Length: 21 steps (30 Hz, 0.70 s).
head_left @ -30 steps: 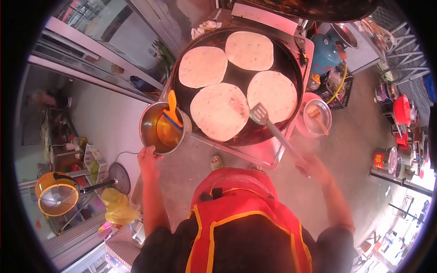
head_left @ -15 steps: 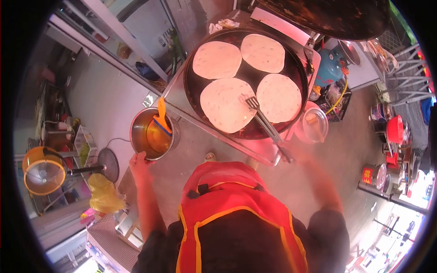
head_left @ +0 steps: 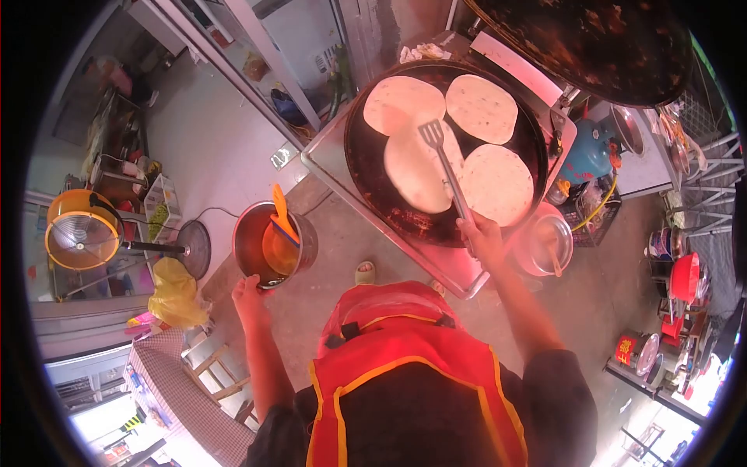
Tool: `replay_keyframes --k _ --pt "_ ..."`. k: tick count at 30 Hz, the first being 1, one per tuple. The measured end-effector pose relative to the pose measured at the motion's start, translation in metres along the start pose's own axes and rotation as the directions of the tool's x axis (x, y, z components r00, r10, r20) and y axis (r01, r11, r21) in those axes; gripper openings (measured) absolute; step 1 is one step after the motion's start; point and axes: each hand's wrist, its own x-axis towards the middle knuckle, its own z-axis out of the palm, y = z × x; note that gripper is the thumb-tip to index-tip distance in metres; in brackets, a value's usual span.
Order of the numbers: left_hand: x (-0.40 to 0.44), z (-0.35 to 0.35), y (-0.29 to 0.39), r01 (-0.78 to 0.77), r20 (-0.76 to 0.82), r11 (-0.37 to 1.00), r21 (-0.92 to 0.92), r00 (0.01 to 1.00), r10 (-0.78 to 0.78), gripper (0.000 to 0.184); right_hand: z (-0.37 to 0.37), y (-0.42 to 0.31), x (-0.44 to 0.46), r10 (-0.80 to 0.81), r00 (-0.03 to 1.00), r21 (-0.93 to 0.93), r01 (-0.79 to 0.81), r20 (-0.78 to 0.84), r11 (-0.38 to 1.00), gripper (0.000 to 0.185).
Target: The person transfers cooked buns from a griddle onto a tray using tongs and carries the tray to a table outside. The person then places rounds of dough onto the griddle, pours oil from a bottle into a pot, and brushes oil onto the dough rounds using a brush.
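My left hand (head_left: 251, 300) grips the rim of a metal pot (head_left: 306, 247) that holds yellowish liquid and an orange-handled brush or scraper (head_left: 280, 204). Closed around the handle of a slotted spatula (head_left: 449, 167), my right hand (head_left: 482, 236) is over the front edge of the round black pan (head_left: 366, 183). The spatula head lies on the near-left flatbread (head_left: 420, 175), which looks folded or shifted and a little blurred. Three more pale flatbreads rest in the pan: back left (head_left: 405, 105), back right (head_left: 482, 110) and near right (head_left: 498, 187).
The pan's dark lid (head_left: 591, 47) stands raised behind it. Right of the stove edge (head_left: 459, 284) are a clear tub (head_left: 543, 245) with a brush, a blue gas cylinder (head_left: 585, 148) and a black crate (head_left: 595, 210). A yellow fan (head_left: 82, 237) is at the left.
My right hand and the spatula have moved up over the pan. The near-left flatbread has changed shape and shifted toward the back-left one. The pot remains in my left hand, and the view has turned.
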Motion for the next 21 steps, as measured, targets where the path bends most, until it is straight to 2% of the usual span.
replay_keyframes --k 1,2,5,7,8,11,17,19,20,21 --pt "-0.003 0.001 0.000 0.006 -0.004 1.000 -0.027 1.000 -0.007 0.013 -0.002 -0.008 -0.007 -0.231 0.971 -0.229 0.211 -0.066 0.950 0.029" --pt "-0.005 0.002 0.000 0.013 -0.006 0.998 -0.054 1.000 -0.014 0.013 -0.002 -0.013 -0.013 -0.458 0.886 -0.454 0.378 -0.076 0.807 0.029" --pt "-0.003 -0.003 -0.006 0.016 -0.016 0.996 -0.093 1.000 -0.018 0.013 0.002 -0.011 -0.020 -0.557 0.830 -0.699 0.389 -0.016 0.600 0.037" --pt "-0.001 -0.006 -0.010 0.016 -0.029 0.996 -0.090 0.999 -0.018 0.014 0.006 0.010 -0.019 -0.557 0.828 -0.825 0.356 0.061 0.438 0.042" --pt "-0.002 -0.005 -0.008 0.017 -0.039 0.997 -0.080 0.999 -0.021 0.014 0.007 0.024 -0.018 -0.550 0.829 -0.874 0.339 0.102 0.349 0.045" --pt "-0.002 -0.006 -0.001 0.015 -0.047 0.998 -0.056 0.999 -0.018 0.015 0.013 0.051 -0.018 -0.535 0.820 -0.897 0.375 0.203 0.235 0.049" --pt "0.006 -0.011 -0.006 0.002 0.000 0.998 -0.069 1.000 -0.002 0.015 -0.023 0.021 -0.061 -0.558 0.782 -0.884 0.436 0.279 0.169 0.054" --pt "0.006 -0.013 -0.006 0.009 0.013 0.997 -0.074 1.000 -0.008 0.015 -0.051 0.009 -0.076 -0.280 0.947 -0.642 0.315 0.160 0.699 0.047" --pt "0.006 -0.012 -0.005 0.015 0.020 0.997 -0.076 1.000 -0.013 0.015 -0.067 0.004 -0.081 -0.146 0.974 -0.475 0.212 0.173 0.854 0.041" --pt "0.007 -0.011 -0.004 0.021 0.029 0.997 -0.079 0.999 -0.018 0.015 -0.083 -0.001 -0.085 -0.014 0.978 -0.290 0.076 0.210 0.954 0.036"
